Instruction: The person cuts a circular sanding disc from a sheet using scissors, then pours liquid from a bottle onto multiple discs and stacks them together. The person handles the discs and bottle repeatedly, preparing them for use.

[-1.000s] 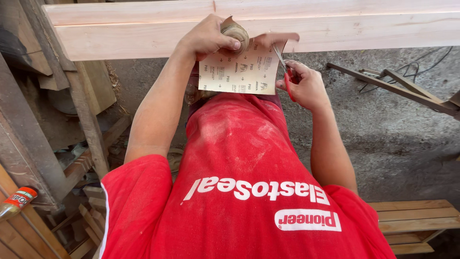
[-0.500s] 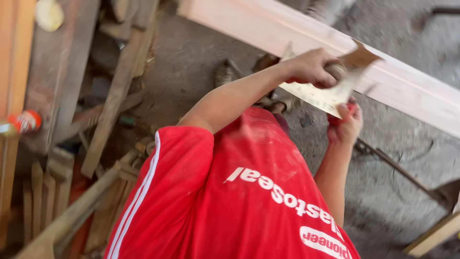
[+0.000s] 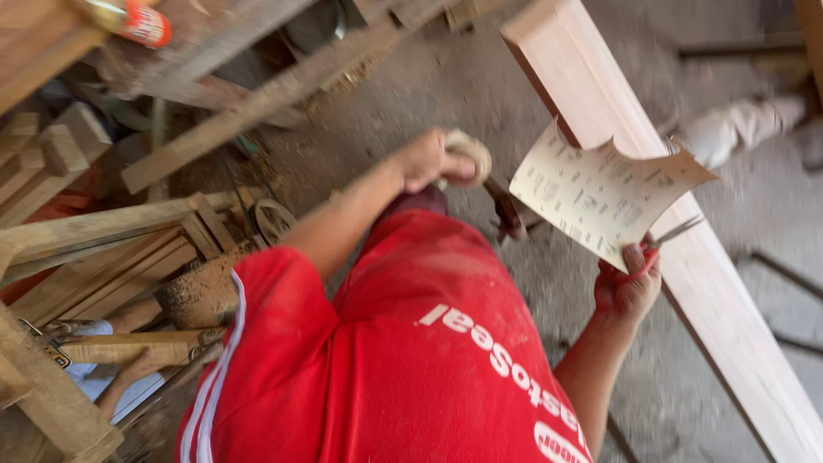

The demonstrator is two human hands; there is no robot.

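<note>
While the left hand [image 3: 426, 160] grips a pale roll of tape [image 3: 467, 154], the right hand [image 3: 628, 287] pinches scissors [image 3: 664, 240] and a tan printed sheet of sandpaper [image 3: 604, 195], its long axis running left to right across a pale wooden beam [image 3: 686, 257], with a red-labelled tube [image 3: 137, 21] at top left.

Red-handled scissors [image 3: 656, 249] mostly hiding behind the right hand [image 3: 627, 287]; beam [image 3: 686, 249] running off lower right; whole frame blurring.
</note>
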